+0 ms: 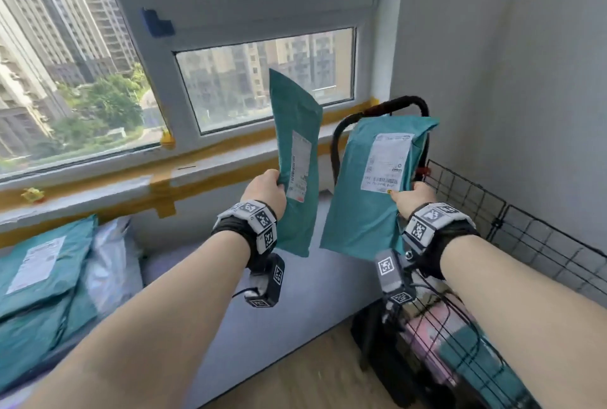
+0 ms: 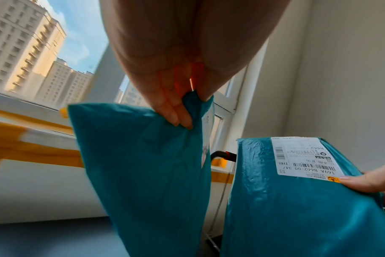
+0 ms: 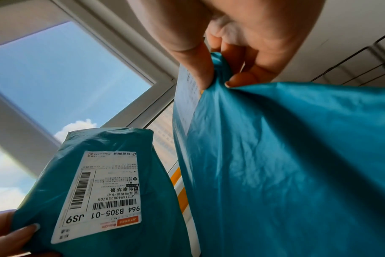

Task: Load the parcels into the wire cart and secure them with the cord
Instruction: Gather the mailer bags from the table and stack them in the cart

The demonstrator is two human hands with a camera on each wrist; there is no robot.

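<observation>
Left hand [image 1: 267,187]: closed around one edge of a narrow teal parcel [image 1: 295,159]; in the left wrist view the fingers [image 2: 176,111] are seen pinching the plastic, thumb on the far side.
Right hand [image 1: 412,195]: closed around the edge of a wider teal parcel [image 1: 371,192], thumb beside its white label [image 1: 387,162].
Parcel position: both are held upright in the air in front of the window [image 1: 266,80], side by side and apart.
Wire cart [image 1: 460,336]: located low under the right forearm; pink and teal packets are visible inside. Its black handle [image 1: 410,103] rises behind the wider parcel.
Remaining stock: further parcels [image 1: 42,270] are stacked at far left.
Cord: cannot be identified with certainty.
Step in hand: judged as loading, two parcels being carried to the cart.
Next move: both parcels are to be lowered into the cart opening, presumably one at a time.
Clearances: the wall and a wire grid panel [image 1: 512,224] stand close at right; the handle is to be avoided; open room lies at left.
</observation>
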